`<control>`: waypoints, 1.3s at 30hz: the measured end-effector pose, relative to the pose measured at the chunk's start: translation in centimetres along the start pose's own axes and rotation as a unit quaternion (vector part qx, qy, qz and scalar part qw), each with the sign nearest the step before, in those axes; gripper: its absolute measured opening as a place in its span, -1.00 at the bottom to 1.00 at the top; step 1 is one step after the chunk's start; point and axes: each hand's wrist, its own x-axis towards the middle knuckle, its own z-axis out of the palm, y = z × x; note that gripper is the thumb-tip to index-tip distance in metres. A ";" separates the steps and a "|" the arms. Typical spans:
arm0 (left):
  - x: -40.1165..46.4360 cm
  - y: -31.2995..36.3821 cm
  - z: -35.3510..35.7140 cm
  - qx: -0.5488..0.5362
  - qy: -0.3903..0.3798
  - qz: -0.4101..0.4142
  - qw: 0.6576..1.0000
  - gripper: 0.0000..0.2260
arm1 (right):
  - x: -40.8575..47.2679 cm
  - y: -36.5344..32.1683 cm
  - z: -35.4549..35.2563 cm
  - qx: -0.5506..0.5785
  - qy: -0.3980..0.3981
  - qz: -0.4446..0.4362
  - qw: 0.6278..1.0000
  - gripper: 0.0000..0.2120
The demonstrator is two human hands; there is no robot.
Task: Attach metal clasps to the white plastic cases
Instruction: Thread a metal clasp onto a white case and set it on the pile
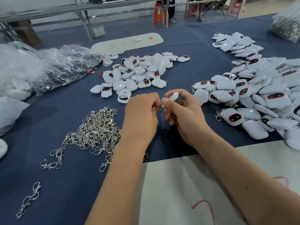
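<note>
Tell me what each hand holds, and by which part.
Right hand pinches a white case by its edge. Left hand is curled at it; its hold is hidden.

Even, soft overhead light, faint shadows, wide-angle bending and blur toward edges

– How many piles of white cases [139,73] do you have on your blue table [68,184]?

– You have three piles: one in the middle, one big pile [259,98] on your right, and one small pile [235,44] far back on the right. There are too many cases to count.

– And cases in your hands?

– One case [172,96]. You hold it in your right hand [183,117]. Your left hand [141,117] is right beside it. That makes two hands.

– How many clasps?

– One big shiny heap [97,129], too many to count. A few loose ones [29,199] lie near you on the left.

– Any bags?

– One clear bag [65,65] on the left and one bag of metal bits [287,28] far right.
</note>
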 end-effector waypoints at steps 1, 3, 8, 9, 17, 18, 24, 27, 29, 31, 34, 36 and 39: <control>0.1 0.0 0.0 0.010 -0.006 -0.005 1.000 -0.80 | 0.0 0.1 0.0 -0.006 0.001 -0.004 1.000 -0.90; -0.1 0.0 0.3 -0.051 0.028 -0.055 0.997 -0.84 | 0.0 -0.1 -0.1 0.024 -0.010 0.000 1.000 -0.90; -0.9 1.4 1.5 -0.502 0.024 -0.299 0.811 -0.92 | 0.4 -0.5 -0.6 0.150 -0.078 0.020 0.985 -0.80; -0.9 1.7 1.5 -0.520 0.013 -0.306 0.797 -0.91 | 0.4 -0.5 -0.7 0.153 -0.082 0.017 0.985 -0.79; -0.8 1.7 1.8 -0.461 0.092 -0.284 0.835 -0.90 | 0.3 -0.1 -0.2 0.097 -0.052 0.022 0.994 -0.82; -0.7 1.5 1.8 -0.392 0.102 -0.260 0.876 -0.88 | 0.3 0.0 -0.2 0.090 -0.044 0.022 0.995 -0.83; -0.9 0.7 1.2 -0.045 0.086 -0.077 0.992 -0.91 | 0.2 0.3 -0.1 0.004 -0.010 -0.016 1.000 -0.85; -0.6 0.7 1.2 0.055 0.049 -0.040 0.996 -0.90 | 0.0 0.6 0.1 -0.082 0.001 -0.065 0.995 -0.85; -0.5 0.9 1.4 0.101 0.024 -0.046 0.994 -0.89 | -0.1 0.8 0.2 -0.161 0.010 -0.094 0.982 -0.87; -0.7 1.1 1.9 0.076 0.026 -0.075 0.994 -0.91 | -0.2 0.8 0.2 -0.166 0.013 -0.090 0.982 -0.87; -0.9 1.2 2.2 -0.221 0.064 -0.194 0.954 -0.93 | 0.1 0.0 -0.1 -0.004 -0.003 -0.027 1.000 -0.86; -1.0 1.5 2.2 -0.422 0.045 -0.268 0.865 -0.92 | 0.2 -0.5 -0.3 0.097 -0.031 0.010 0.995 -0.83; -0.9 1.7 1.9 -0.523 0.040 -0.299 0.797 -0.90 | 0.4 -0.6 -0.6 0.097 -0.036 0.039 0.994 -0.79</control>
